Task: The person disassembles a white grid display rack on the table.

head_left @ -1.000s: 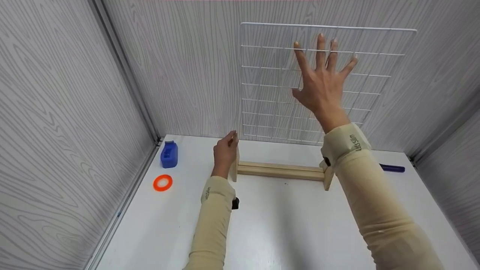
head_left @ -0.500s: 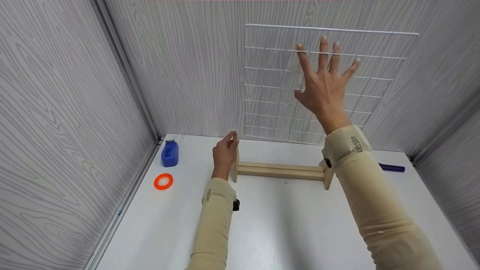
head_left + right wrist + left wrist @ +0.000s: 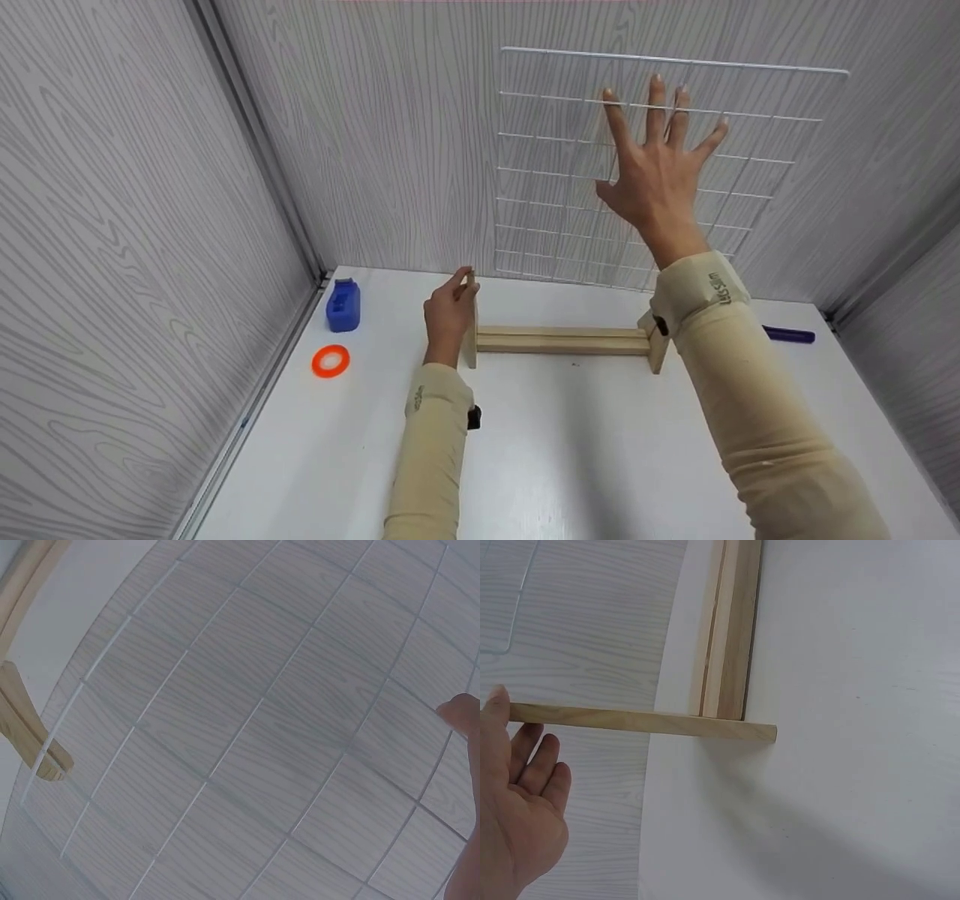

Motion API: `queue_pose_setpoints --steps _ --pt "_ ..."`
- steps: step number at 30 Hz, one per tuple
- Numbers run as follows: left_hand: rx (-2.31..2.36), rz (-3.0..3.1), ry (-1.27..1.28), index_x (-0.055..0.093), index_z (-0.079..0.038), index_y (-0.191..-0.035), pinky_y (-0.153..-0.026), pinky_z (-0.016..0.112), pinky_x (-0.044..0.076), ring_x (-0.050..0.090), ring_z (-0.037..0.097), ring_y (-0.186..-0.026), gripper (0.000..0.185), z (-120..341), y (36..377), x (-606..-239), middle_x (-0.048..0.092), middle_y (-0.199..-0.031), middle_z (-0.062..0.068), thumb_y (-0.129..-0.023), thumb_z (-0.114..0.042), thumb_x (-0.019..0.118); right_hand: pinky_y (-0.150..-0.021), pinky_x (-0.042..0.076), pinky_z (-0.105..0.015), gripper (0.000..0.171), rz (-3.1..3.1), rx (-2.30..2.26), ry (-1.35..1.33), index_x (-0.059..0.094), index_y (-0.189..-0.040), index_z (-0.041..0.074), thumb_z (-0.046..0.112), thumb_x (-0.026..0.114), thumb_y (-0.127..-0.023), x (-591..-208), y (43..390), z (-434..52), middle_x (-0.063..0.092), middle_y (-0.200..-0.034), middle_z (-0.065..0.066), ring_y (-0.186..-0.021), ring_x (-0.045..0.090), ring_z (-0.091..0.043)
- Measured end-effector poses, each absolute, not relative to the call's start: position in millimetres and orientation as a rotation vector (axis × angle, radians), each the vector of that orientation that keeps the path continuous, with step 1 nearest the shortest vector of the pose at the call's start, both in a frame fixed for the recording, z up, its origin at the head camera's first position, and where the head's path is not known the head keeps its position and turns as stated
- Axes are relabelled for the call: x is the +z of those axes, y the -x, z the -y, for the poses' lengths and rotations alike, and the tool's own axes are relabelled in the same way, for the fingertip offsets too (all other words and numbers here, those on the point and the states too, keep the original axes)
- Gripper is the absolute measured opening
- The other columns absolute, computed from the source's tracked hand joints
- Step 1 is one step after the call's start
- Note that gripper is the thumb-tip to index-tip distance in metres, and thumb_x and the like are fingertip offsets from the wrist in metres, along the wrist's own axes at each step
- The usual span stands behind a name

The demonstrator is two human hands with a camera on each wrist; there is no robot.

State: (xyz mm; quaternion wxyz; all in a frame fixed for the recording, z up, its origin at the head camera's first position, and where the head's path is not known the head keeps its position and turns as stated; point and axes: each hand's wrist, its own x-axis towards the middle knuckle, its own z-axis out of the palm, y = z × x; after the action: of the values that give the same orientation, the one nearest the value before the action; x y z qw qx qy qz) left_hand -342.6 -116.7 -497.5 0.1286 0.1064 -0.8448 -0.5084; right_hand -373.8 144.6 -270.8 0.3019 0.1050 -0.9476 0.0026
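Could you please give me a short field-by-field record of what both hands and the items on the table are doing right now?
left hand: left hand rests against the end piece of the wooden stand, fingers fairly straight
right hand: right hand spread flat on the white wire grid
grid: upright near the back wall
table: white; holds blue block, orange tape roll, purple pen

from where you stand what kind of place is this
Probably a small staged work booth, not a lived-in room: a white table closed in by grey wood-grain panel walls, with a white wire grid panel against the back wall and a wooden stand on the table.
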Motion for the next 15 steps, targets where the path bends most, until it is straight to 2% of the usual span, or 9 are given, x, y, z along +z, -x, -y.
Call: queue_pose_setpoints --steps 15 --pt "-1.505 2.372 -0.31 0.066 -0.031 -0.136 -0.102 0.043 0.054 0.071 0.022 -0.114 0.039 112 336 -500 0.076 -0.119 0.004 -0.097 -0.032 0.069 -0.105 -0.004 -0.088 0.117 2.562 -0.007 -0.243 -0.009 -0.16 0.048 0.049 0.08 -0.083 -274 374 -162 -0.013 -0.171 -0.014 -0.156 -0.002 -0.049"
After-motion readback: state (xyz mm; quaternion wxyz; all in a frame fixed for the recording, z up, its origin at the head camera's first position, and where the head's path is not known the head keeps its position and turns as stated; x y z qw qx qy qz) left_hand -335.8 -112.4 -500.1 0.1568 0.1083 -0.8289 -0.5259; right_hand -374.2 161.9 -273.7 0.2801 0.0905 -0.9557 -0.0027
